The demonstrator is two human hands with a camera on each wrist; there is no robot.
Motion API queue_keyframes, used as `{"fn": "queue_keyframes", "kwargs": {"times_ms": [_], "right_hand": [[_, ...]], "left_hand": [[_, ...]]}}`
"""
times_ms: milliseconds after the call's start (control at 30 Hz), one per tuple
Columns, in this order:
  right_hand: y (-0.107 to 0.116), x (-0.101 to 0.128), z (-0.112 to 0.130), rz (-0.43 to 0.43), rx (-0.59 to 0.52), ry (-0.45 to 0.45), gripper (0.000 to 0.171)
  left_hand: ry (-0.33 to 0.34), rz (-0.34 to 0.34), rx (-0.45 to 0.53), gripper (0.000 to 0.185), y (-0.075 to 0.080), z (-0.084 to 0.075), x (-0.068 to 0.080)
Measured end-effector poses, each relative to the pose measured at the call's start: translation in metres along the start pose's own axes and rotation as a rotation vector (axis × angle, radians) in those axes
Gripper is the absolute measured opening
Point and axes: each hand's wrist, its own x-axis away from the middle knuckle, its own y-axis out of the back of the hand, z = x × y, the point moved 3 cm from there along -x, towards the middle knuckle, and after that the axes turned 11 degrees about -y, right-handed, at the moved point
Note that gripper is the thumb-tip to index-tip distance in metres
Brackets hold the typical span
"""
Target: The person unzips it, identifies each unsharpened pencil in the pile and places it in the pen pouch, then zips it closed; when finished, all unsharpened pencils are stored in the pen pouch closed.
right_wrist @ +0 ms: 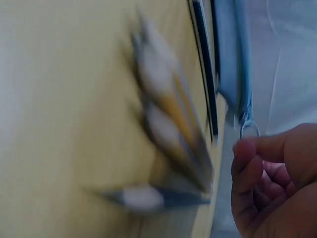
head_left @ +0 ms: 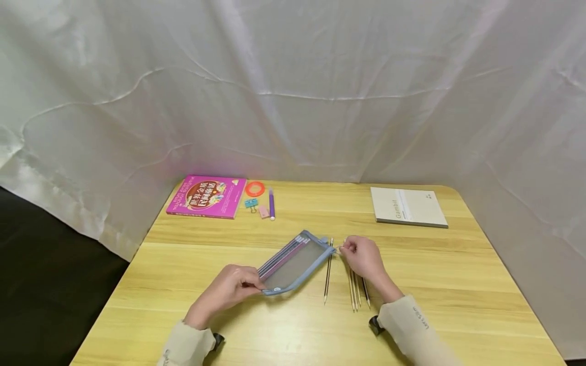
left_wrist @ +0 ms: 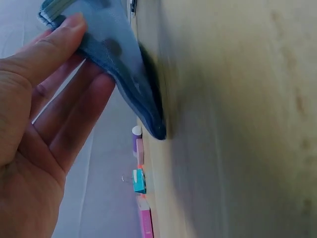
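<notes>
My left hand (head_left: 229, 288) pinches the near left corner of a blue mesh zip pencil case (head_left: 296, 267), thumb on top. The case is tilted, and several pencils (head_left: 281, 257) show through its mesh along the far side. At its right end my right hand (head_left: 364, 257) pinches the ring of the zipper pull (right_wrist: 249, 130) between thumb and curled forefinger. A dark pencil (head_left: 327, 279) lies on the table beside the case. Partly under the right hand lie several gold and black pencils (head_left: 354, 292), points toward me.
At the back left of the wooden table (head_left: 293, 335) are a pink book (head_left: 201, 197), an orange tape ring (head_left: 255, 189), a teal binder clip (head_left: 251, 203), a pink eraser (head_left: 263, 212) and a purple marker (head_left: 272, 205). A pale notebook (head_left: 409, 206) lies back right. Pale curtains (head_left: 293, 91) hang behind.
</notes>
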Motion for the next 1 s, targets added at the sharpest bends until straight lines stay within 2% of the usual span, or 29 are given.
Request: {"fn": "queue_keyframes", "kwargs": {"times_ms": [233,633,800,900,1000], "right_hand": [[0.0041,-0.0057,-0.005,0.012,-0.001,0.014,0.02],[0.0047,-0.0039,-0.0025,0.009,-0.016,-0.017,0.019],[0.0046,-0.0036,-0.0019,0.012,-0.022,-0.015,0.016],[0.0031,-0.0044,-0.0015,0.038,-0.062,-0.037,0.012],[-0.0009,-0.0052,-0.0009,0.121,-0.183,-0.078,0.009]], "left_hand": [[0.022,0.008,0.03,0.01,-0.0007,0.0038,0.0023],[0.088,0.004,0.05,0.014,0.0019,0.0042,0.0049],[0.087,-0.001,0.077,0.011,0.0029,0.0041,0.0054],[0.076,-0.01,0.097,0.011,0.0041,0.003,0.0044],[0.074,-0.02,0.126,0.012,0.0051,0.0028,0.0032]]}}
